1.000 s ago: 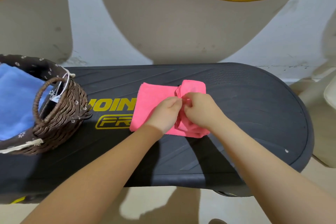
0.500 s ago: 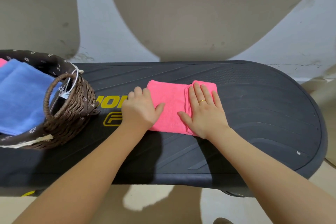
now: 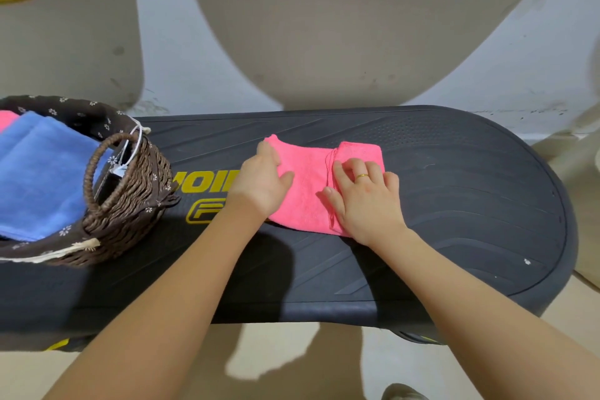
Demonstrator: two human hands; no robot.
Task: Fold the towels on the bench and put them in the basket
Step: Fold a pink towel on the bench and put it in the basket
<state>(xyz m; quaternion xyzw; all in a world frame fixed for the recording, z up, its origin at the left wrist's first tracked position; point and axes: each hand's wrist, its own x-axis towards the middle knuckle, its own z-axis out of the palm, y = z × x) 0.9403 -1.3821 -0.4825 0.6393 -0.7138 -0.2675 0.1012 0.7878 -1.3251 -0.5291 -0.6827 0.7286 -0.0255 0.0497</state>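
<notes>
Across the black bench (image 3: 454, 204), both my hands, left hand (image 3: 259, 185) and right hand (image 3: 367, 201), press loosely spread on the folded pink towel (image 3: 308, 185), not yet moved to the basket (image 3: 130, 198) holding a blue towel (image 3: 39, 172).

A single head-worn, wide-angle view looks forward and steeply down from above the person's own forearms. It faces a pale wall, with the dark grey, ribbed plastic counter (image 3: 454, 191) lying crosswise through the middle of the frame, close below. The left edge cuts through a brown woven wicker basket (image 3: 130, 198). The lens bends the counter's outline at the edges.
</notes>
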